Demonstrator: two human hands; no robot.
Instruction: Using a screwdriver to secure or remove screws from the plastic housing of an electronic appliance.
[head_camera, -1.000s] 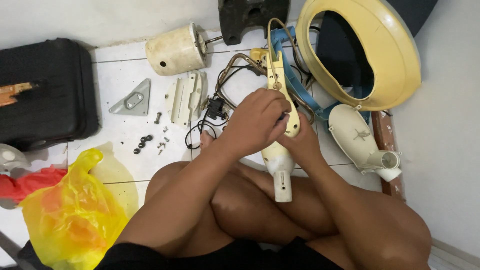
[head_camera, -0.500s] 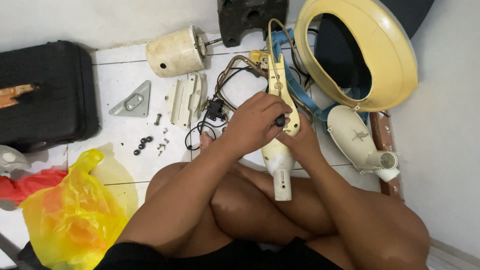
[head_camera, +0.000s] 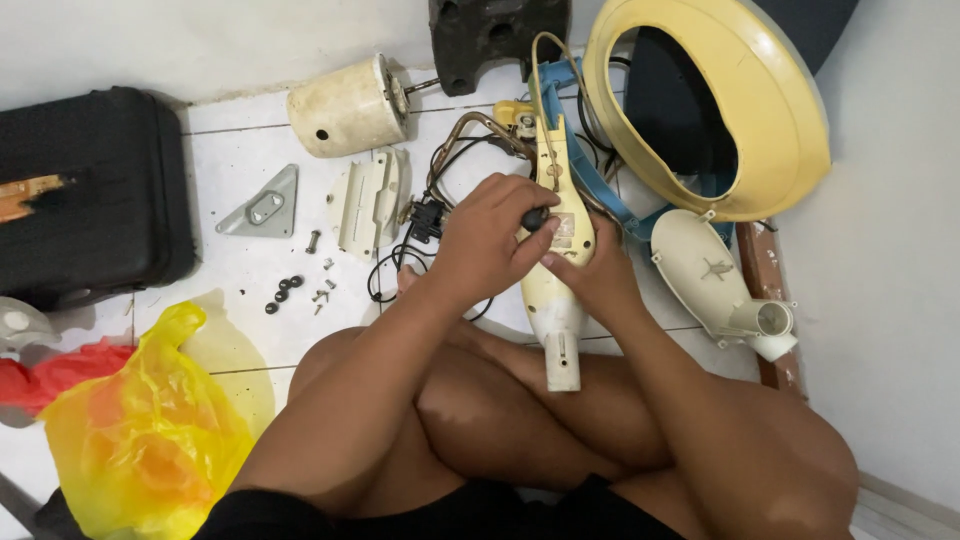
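Observation:
I sit cross-legged on a white tiled floor (head_camera: 250, 270). My right hand (head_camera: 592, 282) grips a long cream plastic housing (head_camera: 556, 300) from underneath, its tube end pointing at my lap. My left hand (head_camera: 487, 240) rests on top of it, with thumb and forefinger pinching a small black knob (head_camera: 535, 217) on the housing's face. Wires (head_camera: 470, 135) trail from the housing's far end.
A cream motor cylinder (head_camera: 345, 105), a cream bracket plate (head_camera: 368, 200), a grey triangular plate (head_camera: 265, 207) and loose screws (head_camera: 300, 285) lie on the floor. A black case (head_camera: 90, 190) is at left, a yellow bag (head_camera: 140, 430) near my knee, a big yellow ring (head_camera: 735, 95) and cream cover (head_camera: 705, 270) at right.
My left hand has shifted slightly so its fingers pinch the black knob on the housing. The housing and right hand stay almost in place.

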